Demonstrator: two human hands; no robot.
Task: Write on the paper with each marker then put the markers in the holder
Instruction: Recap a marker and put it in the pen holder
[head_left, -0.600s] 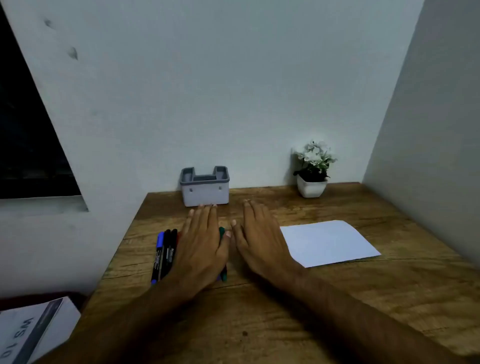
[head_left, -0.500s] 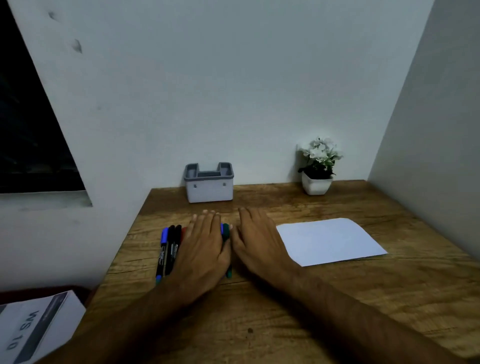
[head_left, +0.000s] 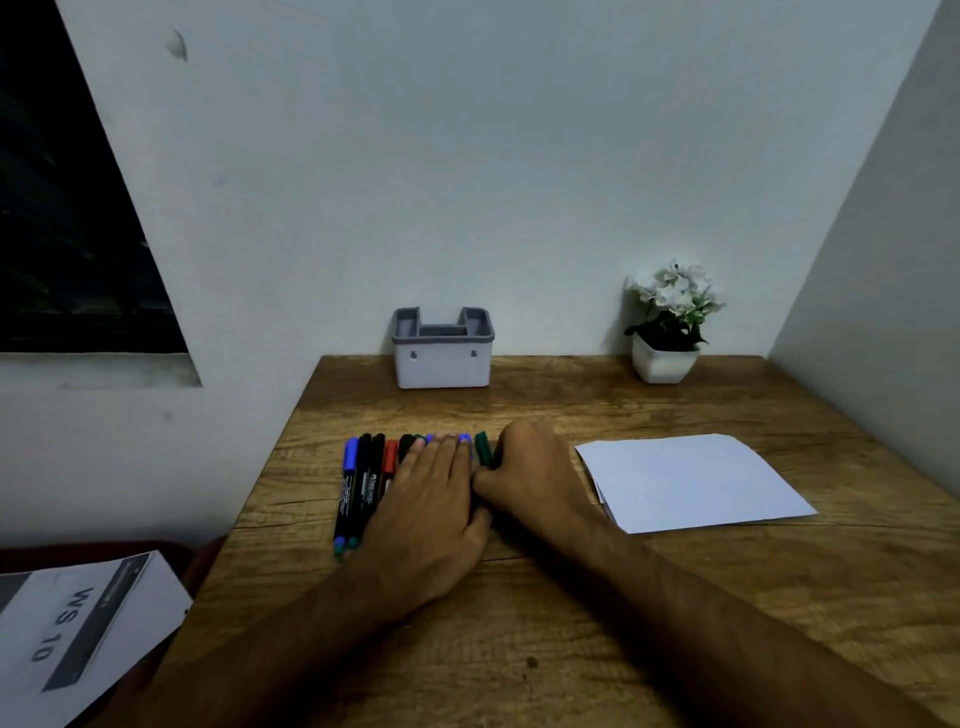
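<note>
under the left hand (head_left: 434, 493), several markers (head_left: 363, 483) lie hidden.

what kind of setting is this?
Likely a small desk set up in a room corner: a wooden table against plain walls, with a grey pen holder, a potted plant and paper.

Matt grainy wooden table (head_left: 675, 597), smooth plastic holder (head_left: 441, 364)

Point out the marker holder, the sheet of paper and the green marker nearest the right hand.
marker holder (head_left: 441, 370): head view, on its white front wall.
sheet of paper (head_left: 691, 480): head view, on the middle of the top sheet.
green marker (head_left: 483, 446): head view, on its cap end.
</note>
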